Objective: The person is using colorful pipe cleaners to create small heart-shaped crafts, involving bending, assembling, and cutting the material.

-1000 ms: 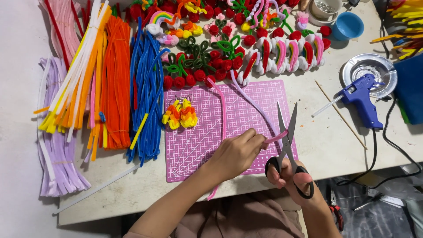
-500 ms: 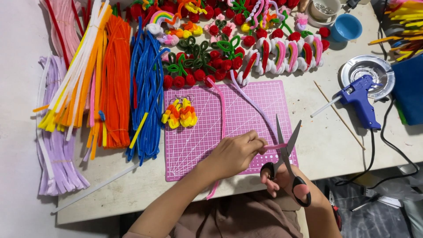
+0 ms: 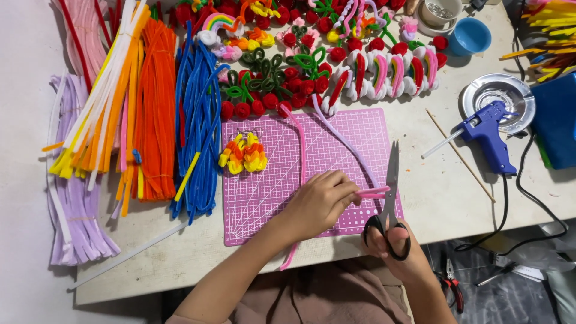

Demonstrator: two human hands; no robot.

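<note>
Low in the frame centre, the left hand (image 3: 318, 201) pinches two pink stems (image 3: 373, 192) over the mat (image 3: 264, 198). The right hand (image 3: 393, 246), at the table edge (image 3: 240, 267), grips one pair of scissors (image 3: 390, 201), blades seemingly closed on the stems. One blue glue gun (image 3: 489, 135) lies at the right, with bare table between.

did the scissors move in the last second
Yes. The scissors swung closed onto the pink stems, blades now upright over the purple mat's right edge.
</note>
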